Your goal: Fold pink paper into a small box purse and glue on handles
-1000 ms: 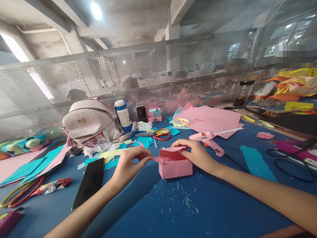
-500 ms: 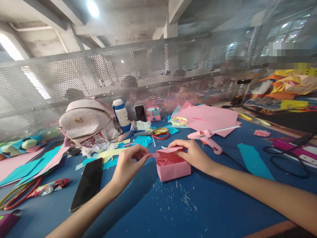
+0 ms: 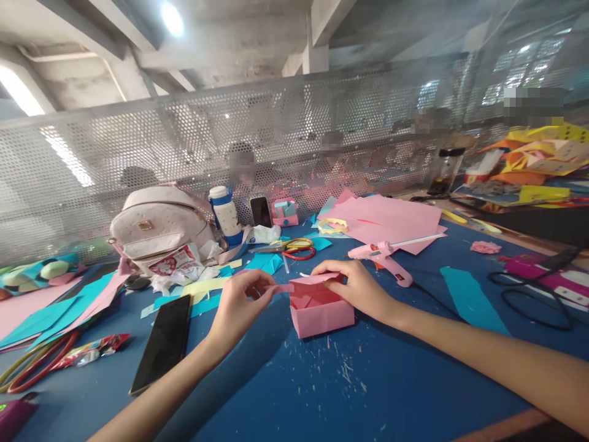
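A small pink paper box (image 3: 324, 318) with an open top sits on the blue table, a raised flap along its back edge. My right hand (image 3: 356, 287) grips that far side, thumb inside and fingers over the flap. To the left of the box, my left hand (image 3: 246, 301) pinches a narrow pink paper strip (image 3: 283, 288) that reaches the box's left edge. Whether the strip joins the box, I cannot tell. Behind my right hand lies a pink hot glue gun (image 3: 384, 258) with a glue stick in its back end.
A black phone (image 3: 163, 344) lies left of my left hand. Scissors (image 3: 297, 247), blue paper scraps (image 3: 267, 263) and large pink sheets (image 3: 391, 218) are farther back. A white backpack (image 3: 159, 215) and a bottle (image 3: 226, 215) stand by the perforated screen (image 3: 184, 141).
Both hands keep their hold on the box and the strip. Only a very slight shift of the camera view shows.
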Available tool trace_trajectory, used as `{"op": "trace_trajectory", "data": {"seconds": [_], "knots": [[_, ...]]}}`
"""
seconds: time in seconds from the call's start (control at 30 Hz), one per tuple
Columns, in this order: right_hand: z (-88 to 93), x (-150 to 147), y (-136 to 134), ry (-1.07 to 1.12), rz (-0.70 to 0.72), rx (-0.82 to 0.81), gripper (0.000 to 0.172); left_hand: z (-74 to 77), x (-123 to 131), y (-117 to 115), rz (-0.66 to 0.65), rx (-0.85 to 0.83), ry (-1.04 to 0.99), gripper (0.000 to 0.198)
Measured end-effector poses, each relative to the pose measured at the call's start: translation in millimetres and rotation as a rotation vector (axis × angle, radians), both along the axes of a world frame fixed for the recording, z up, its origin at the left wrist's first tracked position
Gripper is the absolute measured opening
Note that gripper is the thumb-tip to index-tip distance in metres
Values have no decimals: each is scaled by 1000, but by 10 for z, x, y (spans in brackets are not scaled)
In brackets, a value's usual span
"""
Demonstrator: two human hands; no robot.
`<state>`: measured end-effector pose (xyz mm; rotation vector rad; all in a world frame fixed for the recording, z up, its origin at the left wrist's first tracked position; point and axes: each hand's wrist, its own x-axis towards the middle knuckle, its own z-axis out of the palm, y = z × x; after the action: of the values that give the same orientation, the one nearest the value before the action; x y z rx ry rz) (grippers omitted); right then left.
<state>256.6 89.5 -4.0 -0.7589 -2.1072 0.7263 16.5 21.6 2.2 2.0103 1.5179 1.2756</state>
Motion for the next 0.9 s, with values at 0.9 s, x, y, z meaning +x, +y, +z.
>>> {"op": "trace_trajectory", "data": {"seconds": [0.9], "knots": [[-16,-1,-15,17,10,7,29,-29,66,-17,57,-29,60,8]]}}
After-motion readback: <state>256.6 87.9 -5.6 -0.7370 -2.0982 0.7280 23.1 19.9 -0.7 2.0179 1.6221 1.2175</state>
